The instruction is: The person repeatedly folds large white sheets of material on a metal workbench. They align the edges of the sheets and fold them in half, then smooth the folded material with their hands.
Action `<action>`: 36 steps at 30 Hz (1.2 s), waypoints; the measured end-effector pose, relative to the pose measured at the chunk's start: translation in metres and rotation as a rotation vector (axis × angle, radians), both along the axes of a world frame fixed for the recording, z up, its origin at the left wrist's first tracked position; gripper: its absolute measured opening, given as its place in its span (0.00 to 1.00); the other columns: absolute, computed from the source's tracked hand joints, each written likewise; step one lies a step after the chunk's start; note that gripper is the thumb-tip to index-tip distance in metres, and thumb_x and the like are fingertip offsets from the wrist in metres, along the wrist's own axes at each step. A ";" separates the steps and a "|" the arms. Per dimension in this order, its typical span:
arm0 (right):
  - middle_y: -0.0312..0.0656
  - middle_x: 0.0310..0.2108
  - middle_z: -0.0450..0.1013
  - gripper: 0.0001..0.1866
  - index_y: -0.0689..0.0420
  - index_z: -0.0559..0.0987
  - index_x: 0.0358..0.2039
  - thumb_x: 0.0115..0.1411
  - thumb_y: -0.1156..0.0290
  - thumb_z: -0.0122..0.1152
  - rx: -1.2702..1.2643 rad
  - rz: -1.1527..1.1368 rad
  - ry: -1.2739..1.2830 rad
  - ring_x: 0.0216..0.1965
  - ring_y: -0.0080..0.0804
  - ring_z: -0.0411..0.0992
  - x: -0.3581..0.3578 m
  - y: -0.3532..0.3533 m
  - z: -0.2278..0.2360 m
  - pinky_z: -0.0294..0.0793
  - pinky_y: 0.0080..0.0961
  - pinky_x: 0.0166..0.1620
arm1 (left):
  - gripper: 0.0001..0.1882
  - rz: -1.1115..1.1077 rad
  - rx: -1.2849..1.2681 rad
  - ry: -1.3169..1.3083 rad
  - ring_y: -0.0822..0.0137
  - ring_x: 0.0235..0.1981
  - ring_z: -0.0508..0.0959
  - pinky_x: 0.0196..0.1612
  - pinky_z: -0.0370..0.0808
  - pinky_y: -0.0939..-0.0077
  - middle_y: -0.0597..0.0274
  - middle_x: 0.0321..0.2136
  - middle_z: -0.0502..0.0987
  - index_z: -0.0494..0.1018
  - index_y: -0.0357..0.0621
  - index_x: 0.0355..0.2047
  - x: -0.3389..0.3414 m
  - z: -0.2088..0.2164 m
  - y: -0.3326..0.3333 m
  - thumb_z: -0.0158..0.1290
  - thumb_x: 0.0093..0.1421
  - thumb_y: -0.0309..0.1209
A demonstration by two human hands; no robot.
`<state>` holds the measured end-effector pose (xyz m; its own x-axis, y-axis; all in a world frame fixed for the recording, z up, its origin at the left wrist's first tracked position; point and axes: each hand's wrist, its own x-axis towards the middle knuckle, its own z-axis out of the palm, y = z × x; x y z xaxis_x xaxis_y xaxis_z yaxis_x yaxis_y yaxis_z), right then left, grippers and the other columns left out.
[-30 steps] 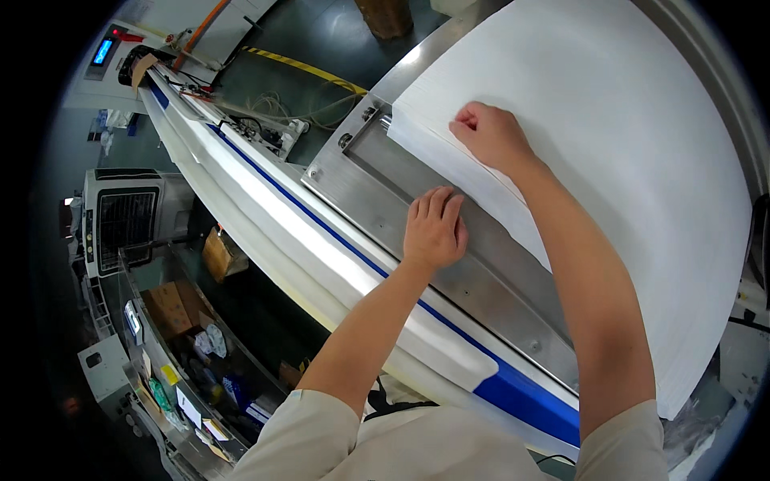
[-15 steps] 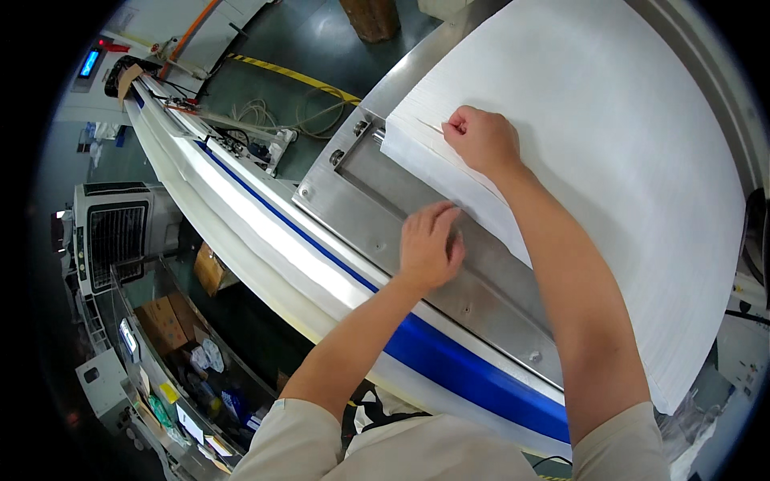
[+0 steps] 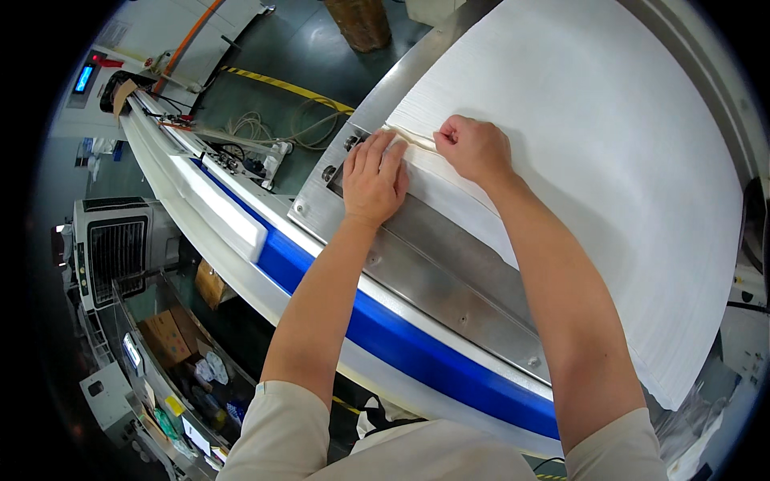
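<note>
A tall stack of thin white sheets (image 3: 577, 160) fills the upper right, its near side showing layered edges. My right hand (image 3: 475, 148) rests over the stack's near edge, thumb and forefinger closed in a pinch on the edge of the upper sheets. A narrow gap with a cream tint shows between the layers beside it. My left hand (image 3: 375, 176) lies at the stack's near left corner, fingers stretched out and slightly apart against its side. Its thumb side is toward the right hand. Beneath the stack is a metal tray (image 3: 433, 272) with a raised rim.
A long white machine bed with a blue strip (image 3: 361, 321) runs between me and the metal tray. Further off are an air cooler (image 3: 120, 248), coiled hoses (image 3: 249, 127), a yellow-black floor line (image 3: 281, 83) and a cardboard box (image 3: 164, 337) in a cluttered bench.
My left hand has moved up and left from over the tray to the stack's corner. The right hand stays pinched at the edge, and a gap between layers has widened. White material on the blue strip has slid left.
</note>
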<state>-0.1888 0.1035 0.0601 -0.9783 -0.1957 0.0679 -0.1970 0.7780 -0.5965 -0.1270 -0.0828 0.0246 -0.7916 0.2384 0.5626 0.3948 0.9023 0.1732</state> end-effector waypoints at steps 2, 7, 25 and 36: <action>0.42 0.25 0.77 0.08 0.50 0.80 0.26 0.53 0.61 0.59 0.012 -0.013 -0.011 0.30 0.44 0.76 -0.002 0.000 0.001 0.75 0.40 0.34 | 0.19 -0.006 -0.050 -0.006 0.59 0.53 0.70 0.56 0.63 0.58 0.62 0.48 0.72 0.72 0.51 0.43 -0.002 0.006 -0.002 0.54 0.48 0.29; 0.45 0.29 0.76 0.09 0.51 0.79 0.31 0.56 0.62 0.56 -0.120 0.047 0.016 0.30 0.47 0.74 0.021 0.008 0.009 0.75 0.42 0.35 | 0.14 -0.227 -0.275 -0.016 0.61 0.50 0.71 0.53 0.65 0.61 0.63 0.45 0.73 0.71 0.49 0.35 -0.007 0.033 -0.016 0.55 0.44 0.31; 0.49 0.24 0.77 0.32 0.57 0.82 0.21 0.67 0.49 0.35 0.696 -0.780 -0.313 0.31 0.47 0.75 0.456 0.509 0.008 0.63 0.44 0.55 | 0.15 -0.076 -1.210 -0.620 0.60 0.42 0.77 0.48 0.71 0.62 0.60 0.36 0.78 0.77 0.52 0.42 -0.051 0.034 0.019 0.55 0.52 0.28; 0.50 0.41 0.76 0.27 0.59 0.79 0.41 0.66 0.54 0.34 0.899 -0.816 -0.905 0.45 0.44 0.74 0.565 0.726 0.024 0.57 0.45 0.61 | 0.08 0.048 -1.049 -0.545 0.52 0.41 0.74 0.53 0.66 0.59 0.53 0.35 0.75 0.74 0.40 0.35 -0.074 0.013 -0.059 0.45 0.60 0.23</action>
